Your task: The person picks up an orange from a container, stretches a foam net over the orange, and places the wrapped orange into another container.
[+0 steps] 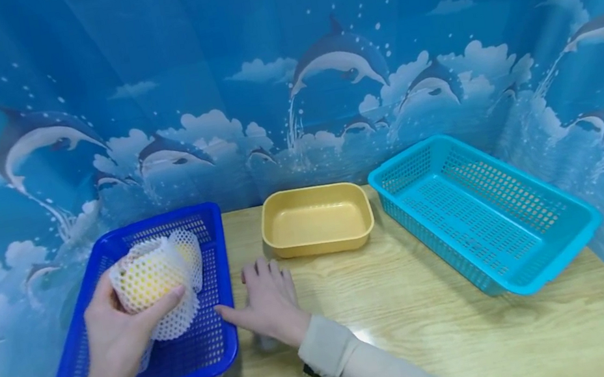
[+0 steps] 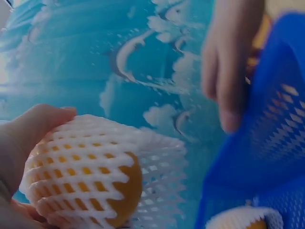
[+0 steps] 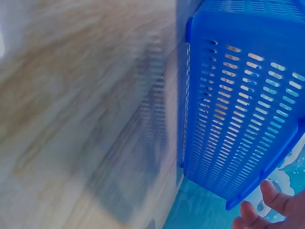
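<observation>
Over the dark blue basket (image 1: 222, 260), my left hand (image 1: 112, 337) grips a round yellow-orange fruit (image 1: 147, 282) wrapped in a white foam net. The left wrist view shows the fruit's bare orange skin at one end, where the net (image 2: 164, 176) stretches past it. More netted fruit (image 1: 187, 249) lies in the basket behind it, partly covered by the held one. My right hand (image 1: 269, 299) is at the basket's right side, thumb out at the rim and fingers loosely extended above the table, holding nothing. In the right wrist view, only fingertips (image 3: 274, 198) show beside the basket.
A shallow yellow tub (image 1: 317, 219) stands at the back middle of the wooden table (image 1: 403, 304). To its right sits a turquoise basket (image 1: 461, 222), set at an angle. A blue dolphin-print curtain (image 1: 231, 41) hangs round the back and sides.
</observation>
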Available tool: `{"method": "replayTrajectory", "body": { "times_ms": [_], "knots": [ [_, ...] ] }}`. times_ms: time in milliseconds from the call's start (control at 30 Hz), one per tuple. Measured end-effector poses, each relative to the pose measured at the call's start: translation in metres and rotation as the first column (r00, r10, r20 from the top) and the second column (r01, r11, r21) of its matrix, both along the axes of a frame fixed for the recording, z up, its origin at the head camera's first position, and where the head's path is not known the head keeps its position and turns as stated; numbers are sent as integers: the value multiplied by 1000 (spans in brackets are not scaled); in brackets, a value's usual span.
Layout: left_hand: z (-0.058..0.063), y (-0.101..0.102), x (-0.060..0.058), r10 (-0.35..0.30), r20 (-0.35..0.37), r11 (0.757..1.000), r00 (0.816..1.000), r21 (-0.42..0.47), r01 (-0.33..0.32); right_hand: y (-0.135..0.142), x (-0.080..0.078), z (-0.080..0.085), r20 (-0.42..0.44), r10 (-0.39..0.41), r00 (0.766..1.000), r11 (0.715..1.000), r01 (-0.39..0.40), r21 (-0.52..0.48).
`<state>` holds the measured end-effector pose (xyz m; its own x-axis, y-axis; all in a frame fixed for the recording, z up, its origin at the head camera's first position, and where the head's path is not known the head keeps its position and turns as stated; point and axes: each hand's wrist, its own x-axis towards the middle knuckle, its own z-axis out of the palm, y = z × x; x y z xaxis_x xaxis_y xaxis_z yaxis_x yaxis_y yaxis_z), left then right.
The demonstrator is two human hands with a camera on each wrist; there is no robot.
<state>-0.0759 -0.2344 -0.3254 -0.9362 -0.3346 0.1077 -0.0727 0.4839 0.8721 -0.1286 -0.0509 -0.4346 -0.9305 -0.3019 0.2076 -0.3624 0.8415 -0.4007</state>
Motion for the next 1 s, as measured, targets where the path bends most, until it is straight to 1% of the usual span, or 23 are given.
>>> {"method": "replayTrajectory", "body": {
  "times_ms": [100, 167, 200, 267, 367, 467, 500, 567, 600, 667, 733, 767, 867, 900, 1000],
  "knots": [
    [-6, -10, -4, -14, 100, 998, 995, -58, 20, -1, -1, 0, -58, 8, 998, 998, -4, 61],
    [-10, -17, -8, -36, 183, 993, 982, -102, 55, -2, -1, 1, -92, 13, 996, 996, -5, 94],
    [-12, -20, -10, -52, 220, 991, 974, -109, 77, -2, -1, 1, -104, 16, 994, 994, -5, 107],
    [-16, -26, -14, -86, 305, 984, 948, -122, 128, -3, -2, 3, -126, 23, 992, 992, -7, 123],
    [-23, -34, -20, -140, 417, 968, 898, -131, 212, -4, -2, 4, -143, 28, 989, 990, -8, 142],
    [-35, -37, -24, -202, 452, 956, 869, -104, 276, -4, -2, 3, -146, 32, 989, 989, -10, 147],
    [-39, -37, -25, -225, 453, 954, 863, -79, 290, -4, -2, 3, -145, 32, 989, 989, -11, 146],
    [-47, -38, -29, -258, 485, 950, 836, -28, 310, -5, -2, 2, -146, 32, 989, 988, -9, 152],
    [-50, -37, -31, -273, 503, 948, 820, -3, 317, -5, -2, 2, -149, 30, 988, 988, -7, 154],
    [-55, -38, -35, -291, 556, 942, 778, 22, 336, -5, -3, 2, -154, 27, 988, 987, -2, 162],
    [-58, -39, -39, -296, 596, 937, 746, 31, 347, -5, -4, 1, -158, 28, 987, 985, -1, 170],
    [-61, -39, -40, -302, 599, 934, 742, 31, 355, -5, -4, 1, -159, 29, 987, 985, -1, 173],
    [-68, -41, -40, -302, 601, 928, 740, 7, 373, -6, -5, 1, -156, 38, 987, 985, -11, 174],
    [-70, -41, -40, -302, 600, 927, 741, 2, 376, -6, -5, 0, -156, 40, 987, 985, -13, 175],
    [-77, -41, -38, -309, 580, 924, 754, -6, 383, -7, -4, -1, -155, 39, 987, 984, -11, 176]
  ]
}}
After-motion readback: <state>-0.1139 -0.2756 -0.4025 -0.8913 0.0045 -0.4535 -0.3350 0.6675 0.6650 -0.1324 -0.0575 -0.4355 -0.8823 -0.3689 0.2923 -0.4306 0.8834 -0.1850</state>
